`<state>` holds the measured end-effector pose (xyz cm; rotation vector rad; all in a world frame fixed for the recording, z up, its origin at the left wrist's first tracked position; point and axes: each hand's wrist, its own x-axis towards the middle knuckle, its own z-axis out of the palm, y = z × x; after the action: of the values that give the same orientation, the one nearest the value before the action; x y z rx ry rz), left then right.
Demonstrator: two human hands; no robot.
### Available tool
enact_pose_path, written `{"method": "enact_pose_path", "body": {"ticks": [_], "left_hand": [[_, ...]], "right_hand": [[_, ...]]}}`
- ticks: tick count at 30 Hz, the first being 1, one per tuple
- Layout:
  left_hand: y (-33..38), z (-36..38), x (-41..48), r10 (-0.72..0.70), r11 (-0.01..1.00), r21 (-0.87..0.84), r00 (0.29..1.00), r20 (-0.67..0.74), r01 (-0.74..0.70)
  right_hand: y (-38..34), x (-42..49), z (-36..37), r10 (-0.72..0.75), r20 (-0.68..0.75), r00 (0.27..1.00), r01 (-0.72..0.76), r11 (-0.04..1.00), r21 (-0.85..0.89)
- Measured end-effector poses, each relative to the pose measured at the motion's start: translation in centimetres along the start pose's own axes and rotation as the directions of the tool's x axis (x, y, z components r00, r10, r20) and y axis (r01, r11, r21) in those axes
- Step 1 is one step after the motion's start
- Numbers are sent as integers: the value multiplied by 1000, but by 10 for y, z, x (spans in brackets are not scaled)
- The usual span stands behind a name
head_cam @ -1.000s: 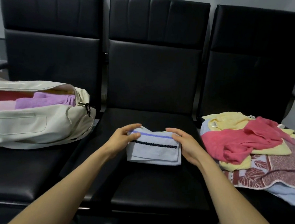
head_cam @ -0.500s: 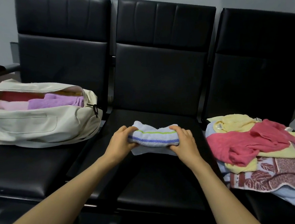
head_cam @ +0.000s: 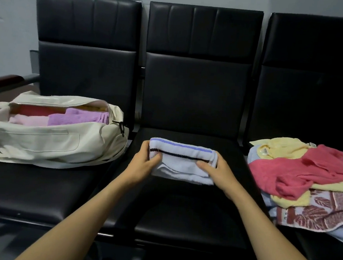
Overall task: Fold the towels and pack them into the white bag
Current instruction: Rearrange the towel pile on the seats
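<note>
A folded pale blue towel with a purple and a dark stripe lies on the middle black seat. My left hand grips its left end and my right hand grips its right end, thumbs on top. The white bag lies open on the left seat, with folded pink, red and purple towels inside. A loose pile of towels rests on the right seat: a red towel, a yellow towel and a patterned maroon towel.
Three black padded seats stand in a row with high backs against a grey wall. A dark armrest sticks out at the far left. The bag's zipper pull hangs at its right end.
The towel was flat, then lifted and rolled over between both hands; now it is folded thicker and held at both ends just above the middle seat. The view shifted left.
</note>
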<state>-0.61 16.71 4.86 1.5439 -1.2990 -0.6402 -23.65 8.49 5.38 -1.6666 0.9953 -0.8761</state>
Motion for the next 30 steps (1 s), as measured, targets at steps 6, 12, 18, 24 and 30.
{"method": "enact_pose_path", "body": {"ticks": [6, 12, 18, 24, 30], "left_hand": [[-17, -6, 6, -343, 892, -251, 925, 163, 375], [-10, -47, 19, -290, 929, -225, 956, 47, 293], [8, -150, 60, -227, 952, -273, 912, -340, 136], [-13, -266, 76, -208, 975, -46, 824, -527, 217], [-46, -350, 79, -360, 921, -81, 753, -551, 381]], "right_hand": [[9, 4, 8, 234, 242, 942, -245, 969, 18], [-33, 29, 29, 194, 372, 908, -199, 980, -27], [-116, 117, 115, -3, 300, 954, 16, 999, -43], [-157, 185, 243, 72, 230, 971, -65, 997, -36], [-175, 214, 351, 30, 352, 936, -4, 997, -75]]}}
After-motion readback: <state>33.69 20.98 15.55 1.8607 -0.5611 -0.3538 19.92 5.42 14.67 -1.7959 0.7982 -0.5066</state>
